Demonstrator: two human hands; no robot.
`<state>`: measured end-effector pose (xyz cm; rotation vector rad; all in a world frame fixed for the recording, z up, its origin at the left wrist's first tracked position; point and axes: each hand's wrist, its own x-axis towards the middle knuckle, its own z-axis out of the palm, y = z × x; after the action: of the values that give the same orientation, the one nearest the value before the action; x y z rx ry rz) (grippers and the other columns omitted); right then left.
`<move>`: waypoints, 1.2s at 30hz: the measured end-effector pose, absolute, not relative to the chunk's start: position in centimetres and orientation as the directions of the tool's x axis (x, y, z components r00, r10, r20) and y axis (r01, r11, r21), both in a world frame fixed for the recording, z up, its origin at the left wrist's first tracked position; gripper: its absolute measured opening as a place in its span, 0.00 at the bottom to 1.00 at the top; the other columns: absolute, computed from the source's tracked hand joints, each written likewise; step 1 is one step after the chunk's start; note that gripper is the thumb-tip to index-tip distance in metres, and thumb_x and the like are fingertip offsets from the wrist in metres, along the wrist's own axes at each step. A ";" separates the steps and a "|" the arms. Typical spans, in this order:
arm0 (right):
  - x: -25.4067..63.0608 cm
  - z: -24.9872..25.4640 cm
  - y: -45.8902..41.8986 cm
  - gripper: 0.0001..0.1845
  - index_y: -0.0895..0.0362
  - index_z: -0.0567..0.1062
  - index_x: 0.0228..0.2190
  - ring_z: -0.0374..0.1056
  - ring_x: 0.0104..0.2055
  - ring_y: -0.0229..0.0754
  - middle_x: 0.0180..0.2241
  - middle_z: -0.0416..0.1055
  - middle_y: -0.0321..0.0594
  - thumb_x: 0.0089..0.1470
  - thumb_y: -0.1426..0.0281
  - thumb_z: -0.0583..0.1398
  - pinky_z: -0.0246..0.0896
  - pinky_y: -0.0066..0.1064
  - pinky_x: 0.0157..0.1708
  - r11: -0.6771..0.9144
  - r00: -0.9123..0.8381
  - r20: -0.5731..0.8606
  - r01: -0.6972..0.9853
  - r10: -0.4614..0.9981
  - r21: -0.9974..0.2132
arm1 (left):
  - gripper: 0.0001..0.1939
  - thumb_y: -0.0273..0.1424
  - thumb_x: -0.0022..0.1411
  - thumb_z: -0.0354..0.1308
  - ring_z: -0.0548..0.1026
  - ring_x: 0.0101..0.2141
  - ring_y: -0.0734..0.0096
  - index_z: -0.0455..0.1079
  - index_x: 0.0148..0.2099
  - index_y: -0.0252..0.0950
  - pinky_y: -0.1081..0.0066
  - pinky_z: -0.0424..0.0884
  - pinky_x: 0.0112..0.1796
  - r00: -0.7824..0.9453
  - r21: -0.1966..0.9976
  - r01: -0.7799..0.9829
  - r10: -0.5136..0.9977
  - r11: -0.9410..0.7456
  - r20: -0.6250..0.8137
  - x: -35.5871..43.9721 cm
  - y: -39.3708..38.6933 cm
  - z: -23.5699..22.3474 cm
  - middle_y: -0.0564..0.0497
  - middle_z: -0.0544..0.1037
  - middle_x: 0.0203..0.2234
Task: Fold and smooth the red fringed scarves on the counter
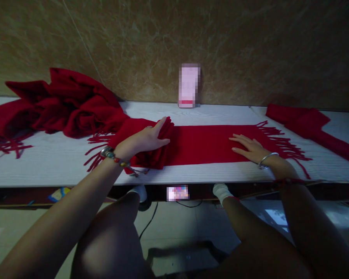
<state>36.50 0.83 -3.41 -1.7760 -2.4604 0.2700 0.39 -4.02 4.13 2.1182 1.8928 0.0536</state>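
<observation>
A red fringed scarf (203, 143) lies flat across the white wooden tabletop, its tassels spread toward the right. At its left part the cloth is gathered in folded layers. My left hand (147, 139) rests on these folds, thumb and fingers apart, with a beaded bracelet at the wrist. Near the tasselled end, my right hand (247, 147) lies flat on the scarf with its fingers stretched out; a silver bangle circles that wrist. Neither hand grips the cloth.
A crumpled heap of red cloth (84, 104) with tassels stands at the left. Another folded red cloth (305, 120) lies at the right. A blurred pink phone-shaped object (189, 85) leans on the brown marbled wall (235, 46). Below the table edge are my legs and a cable.
</observation>
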 end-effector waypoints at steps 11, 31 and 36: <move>37.2 -3.6 0.5 0.27 0.46 0.64 0.54 0.48 0.64 0.54 0.62 0.56 0.40 0.54 0.54 0.48 0.44 0.62 0.58 0.296 -0.301 -0.008 0.944 0.954 -0.146 | 0.51 0.54 0.53 0.51 0.44 0.64 0.43 0.29 0.69 0.41 0.46 0.53 0.56 0.207 0.169 0.973 0.927 -0.160 -0.313 0.0 -6.5 3.7 0.38 0.43 0.66; 35.9 -2.8 0.5 0.29 0.48 0.64 0.55 0.49 0.64 0.58 0.62 0.56 0.42 0.54 0.55 0.50 0.46 0.64 0.56 0.263 -0.267 -0.026 0.959 0.963 -0.105 | 0.45 0.53 0.54 0.54 0.45 0.63 0.40 0.45 0.67 0.40 0.44 0.49 0.57 0.326 -0.045 0.939 0.925 -0.341 -0.194 -6.0 -7.3 0.6 0.38 0.48 0.65; 27.6 0.0 -0.8 0.28 0.50 0.62 0.57 0.55 0.62 0.50 0.60 0.60 0.43 0.56 0.58 0.51 0.49 0.51 0.60 0.509 -0.497 0.138 0.772 0.857 -0.381 | 0.45 0.53 0.53 0.53 0.42 0.64 0.48 0.45 0.67 0.39 0.47 0.44 0.59 0.339 0.190 0.935 0.915 -0.301 -0.218 -7.7 -7.1 1.9 0.41 0.46 0.66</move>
<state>27.64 -0.83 0.00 -1.3640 -2.4452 0.3887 -7.69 -7.09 1.87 2.3253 1.6560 -0.0986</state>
